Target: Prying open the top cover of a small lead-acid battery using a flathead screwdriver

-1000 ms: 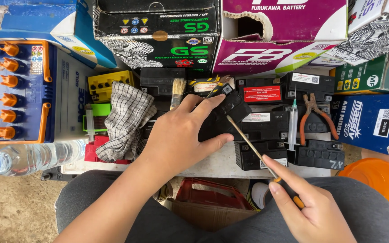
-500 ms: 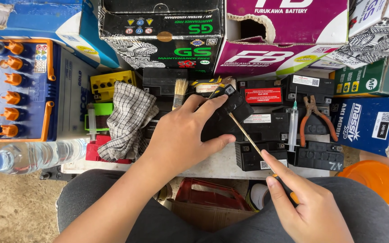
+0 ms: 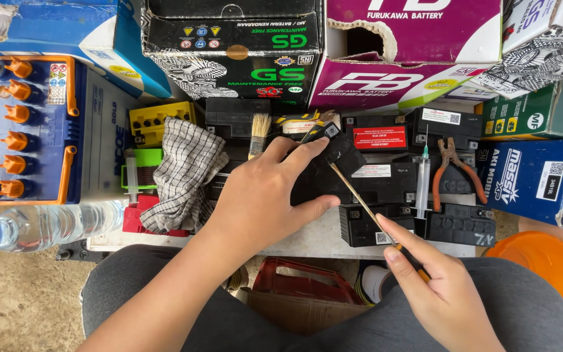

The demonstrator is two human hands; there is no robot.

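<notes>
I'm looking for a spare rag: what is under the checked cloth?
The checked cloth lies over a red block and beside a green piece. What lies under its middle is covered.

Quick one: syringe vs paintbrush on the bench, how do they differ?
The syringe is clear plastic with a slim barrel and a thin needle tip; the paintbrush has pale bristles fanning wide at its top. The syringe lies right of the black battery that the left hand covers, beside the orange-handled pliers; the paintbrush lies just above that hand, near the checked cloth. Both lie pointing away from the person, untouched.
</notes>
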